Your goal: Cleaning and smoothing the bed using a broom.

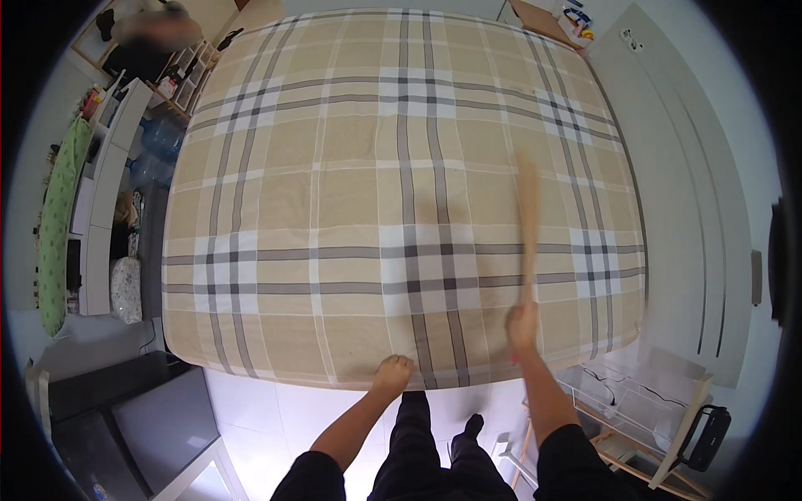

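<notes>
A bed covered by a beige, white and grey plaid fitted sheet (351, 206) spreads out before me. My right hand (523, 327) grips one end of a long tan bed brush or wooden stick (528, 219), blurred, which points away from me over the sheet's right half. Something pink shows just below that fist. At the near edge of the mattress, my left hand (395, 374) rests on the sheet with its fingers curled under. Whether it pinches any cloth is hidden.
Left of the bed are large blue water bottles (160, 141), a white cabinet (106, 200) and a long green cover (62, 232). A dark refrigerator (156, 426) stands near left. A clear-sided rack (626, 407) holds a black speaker (705, 438). A person (147, 50) is at far left.
</notes>
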The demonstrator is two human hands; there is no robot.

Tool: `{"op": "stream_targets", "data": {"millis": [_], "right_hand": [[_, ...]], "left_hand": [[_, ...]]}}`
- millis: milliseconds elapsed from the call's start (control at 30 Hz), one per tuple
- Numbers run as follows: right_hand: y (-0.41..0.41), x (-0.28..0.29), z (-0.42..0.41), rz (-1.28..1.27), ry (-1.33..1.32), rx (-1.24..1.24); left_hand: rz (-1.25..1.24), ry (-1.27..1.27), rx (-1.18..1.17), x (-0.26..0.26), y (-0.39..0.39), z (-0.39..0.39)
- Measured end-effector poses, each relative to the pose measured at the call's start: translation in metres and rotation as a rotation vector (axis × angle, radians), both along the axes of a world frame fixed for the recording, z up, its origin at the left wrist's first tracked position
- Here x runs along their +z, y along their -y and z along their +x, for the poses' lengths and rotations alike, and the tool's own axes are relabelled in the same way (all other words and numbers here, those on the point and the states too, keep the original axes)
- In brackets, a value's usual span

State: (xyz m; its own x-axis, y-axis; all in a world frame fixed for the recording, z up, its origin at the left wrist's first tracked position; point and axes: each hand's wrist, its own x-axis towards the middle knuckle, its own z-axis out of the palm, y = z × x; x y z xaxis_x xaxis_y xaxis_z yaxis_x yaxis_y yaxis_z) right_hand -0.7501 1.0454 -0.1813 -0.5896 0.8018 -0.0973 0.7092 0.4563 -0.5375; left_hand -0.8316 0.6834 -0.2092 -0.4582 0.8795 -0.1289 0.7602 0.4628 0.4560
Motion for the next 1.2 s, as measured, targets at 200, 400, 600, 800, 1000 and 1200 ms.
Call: {"op": "stream_targets", "data": {"millis": [200, 400, 600, 800, 1000, 1200], "right_hand": [[-0.091, -0.001, 0.035, 0.035, -0.081, -0.329], [0.149, 0.006, -0.08, -0.402, 0.037, 0.541], [0.326, -0.002, -0.068, -0.672, -0.044, 0.824], [0.059, 0.004, -0.051, -0.438, -0.105, 0.015], [-0.013, 0.021, -0.073, -0.85, -0.279, -0.193], [0.083, 0.004, -0.059, -1.197, 0.051, 0.102]], "left_hand": [[-0.464, 0.349, -0.243, 0.005, 0.094, 0.051], [-0.622, 0.58, 0.339, 0.008, 0.188, 0.099], [-0.415, 0.615, 0.484, 0.022, 0.147, 0.121], [0.17, 0.806, 1.48, 0.006, 0.06, 0.07], [0.201, 0.88, 1.641, -0.009, 0.044, 0.047], [0.263, 0.85, 1.588, 0.016, 0.062, 0.064]]}}
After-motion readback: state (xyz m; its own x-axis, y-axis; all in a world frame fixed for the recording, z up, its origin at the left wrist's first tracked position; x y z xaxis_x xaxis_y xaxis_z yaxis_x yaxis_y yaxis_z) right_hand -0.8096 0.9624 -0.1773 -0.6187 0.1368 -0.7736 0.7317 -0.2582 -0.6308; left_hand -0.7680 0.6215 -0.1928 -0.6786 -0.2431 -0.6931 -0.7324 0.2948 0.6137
